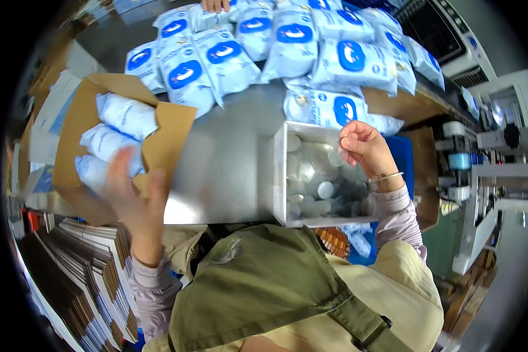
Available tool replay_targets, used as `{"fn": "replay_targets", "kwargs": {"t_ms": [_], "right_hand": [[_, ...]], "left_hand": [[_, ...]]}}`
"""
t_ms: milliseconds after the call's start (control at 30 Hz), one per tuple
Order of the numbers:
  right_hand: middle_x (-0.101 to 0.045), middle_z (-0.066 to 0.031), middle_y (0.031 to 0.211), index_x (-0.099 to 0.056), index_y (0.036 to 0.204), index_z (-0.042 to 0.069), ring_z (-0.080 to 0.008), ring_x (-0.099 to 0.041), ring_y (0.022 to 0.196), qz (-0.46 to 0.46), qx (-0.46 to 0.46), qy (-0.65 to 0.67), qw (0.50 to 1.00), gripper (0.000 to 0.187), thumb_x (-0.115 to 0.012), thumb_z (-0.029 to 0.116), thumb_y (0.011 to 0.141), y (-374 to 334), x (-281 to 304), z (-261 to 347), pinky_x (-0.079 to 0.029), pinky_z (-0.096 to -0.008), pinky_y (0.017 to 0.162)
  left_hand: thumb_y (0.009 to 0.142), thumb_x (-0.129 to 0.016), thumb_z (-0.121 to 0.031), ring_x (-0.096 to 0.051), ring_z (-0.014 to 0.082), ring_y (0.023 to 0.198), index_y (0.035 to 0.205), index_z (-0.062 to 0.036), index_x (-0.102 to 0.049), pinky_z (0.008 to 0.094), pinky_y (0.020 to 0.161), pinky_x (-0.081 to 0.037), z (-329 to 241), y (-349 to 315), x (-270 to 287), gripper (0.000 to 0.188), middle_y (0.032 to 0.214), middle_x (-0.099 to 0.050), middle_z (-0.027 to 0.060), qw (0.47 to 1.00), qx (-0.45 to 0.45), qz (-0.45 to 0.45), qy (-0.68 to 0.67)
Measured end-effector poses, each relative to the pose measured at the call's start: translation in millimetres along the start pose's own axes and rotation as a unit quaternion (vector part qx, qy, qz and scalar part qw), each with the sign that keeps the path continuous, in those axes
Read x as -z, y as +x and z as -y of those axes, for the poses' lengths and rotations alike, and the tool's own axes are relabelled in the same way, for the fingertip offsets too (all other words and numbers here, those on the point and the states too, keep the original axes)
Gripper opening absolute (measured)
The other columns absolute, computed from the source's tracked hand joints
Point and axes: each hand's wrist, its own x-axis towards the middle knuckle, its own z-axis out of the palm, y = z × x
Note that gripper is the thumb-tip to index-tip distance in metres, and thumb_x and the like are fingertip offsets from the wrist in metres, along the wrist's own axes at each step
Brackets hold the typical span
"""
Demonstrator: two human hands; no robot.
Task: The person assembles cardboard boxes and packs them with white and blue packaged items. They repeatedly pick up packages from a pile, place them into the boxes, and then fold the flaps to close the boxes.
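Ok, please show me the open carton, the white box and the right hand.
Open carton [171,136]: head view, right flap.
White box [280,176]: head view, left wall.
Right hand [364,146]: head view, middle of hand.

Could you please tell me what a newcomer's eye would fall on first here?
Probably the crowd of pale blue packets across the far side of the metal table. Next, at left, an open cardboard box holds three more packets, with the blurred left hand in front. Right of centre, the right hand seems to pinch a translucent disc above a white box of similar discs.
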Motion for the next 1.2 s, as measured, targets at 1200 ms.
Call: {"fn": "replay_targets", "kwargs": {"t_ms": [1200], "right_hand": [[-0.064, -0.0146, 0.073, -0.065, 0.084, 0.003, -0.0264, -0.063, 0.066, 0.162, 0.45, -0.423, 0.77, 0.015, -0.065, 0.018, 0.084, 127.5, -300.6, 19.1, -0.046, -0.0358, 0.056]], "left_hand": [[0.078, -0.061, -0.002, -0.055, 0.0362, 0.107, 0.12, 0.0003, -0.056, 0.0433, 0.091, -0.043, 101.0, 5.0, 11.4, 0.043, 0.122, -0.056, 0.02, 0.923, 0.285, -0.179, 0.188]]}}
